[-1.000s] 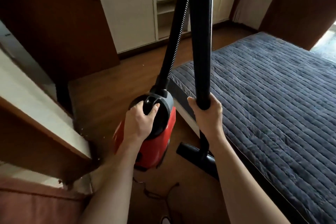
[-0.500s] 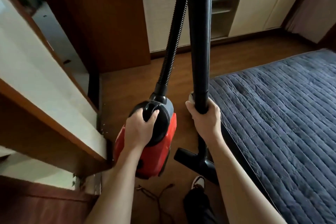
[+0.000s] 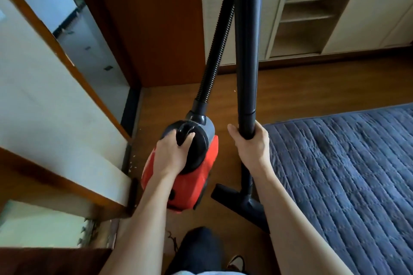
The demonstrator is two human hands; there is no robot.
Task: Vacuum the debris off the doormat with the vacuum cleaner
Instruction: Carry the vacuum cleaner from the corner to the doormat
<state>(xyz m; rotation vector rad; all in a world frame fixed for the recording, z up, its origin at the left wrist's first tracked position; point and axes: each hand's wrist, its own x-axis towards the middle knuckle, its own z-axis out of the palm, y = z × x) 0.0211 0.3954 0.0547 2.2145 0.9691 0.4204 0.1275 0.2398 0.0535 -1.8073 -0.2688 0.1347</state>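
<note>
Red canister vacuum cleaner [image 3: 196, 185] hangs gripped in left hand [image 3: 172, 154], right hand [image 3: 252, 147] clasps its black wand [image 3: 245, 51]; vacuuming apparently not begun.

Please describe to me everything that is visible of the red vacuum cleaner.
The vacuum cleaner has a red plastic body with a round black top and a grey collar. The left hand grips its black carry handle, and the body tilts above the wooden floor. A black ribbed hose rises from the collar out of the picture. The right hand grips the rigid black tube, which ends below in a wide floor nozzle.
</note>
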